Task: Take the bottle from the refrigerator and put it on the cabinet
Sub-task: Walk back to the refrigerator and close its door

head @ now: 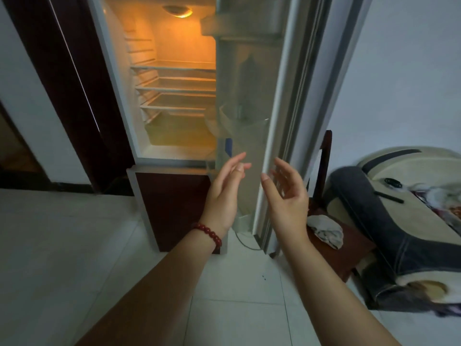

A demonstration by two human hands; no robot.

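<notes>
- both our hands are up and loose. our left hand [224,193] and our right hand [287,196] hold nothing, and the fingers are spread a bit.
- so do we have the bottle [241,111] yet?
- no. the refrigerator [174,101] is open and its light is on, but we grip nothing.
- where is it?
- we think it stands in the door rack [249,124], up above our hands. that spot is blurry, so we are not sure.
- how do our hands sit?
- palms face each other, close but apart, low in front of the open door [252,78]. red beads [208,232] ring our left wrist.
- what is left?
- almost all of it. we must reach up, grab the bottle and carry it to the cabinet. we cannot tell which thing is the cabinet.
</notes>
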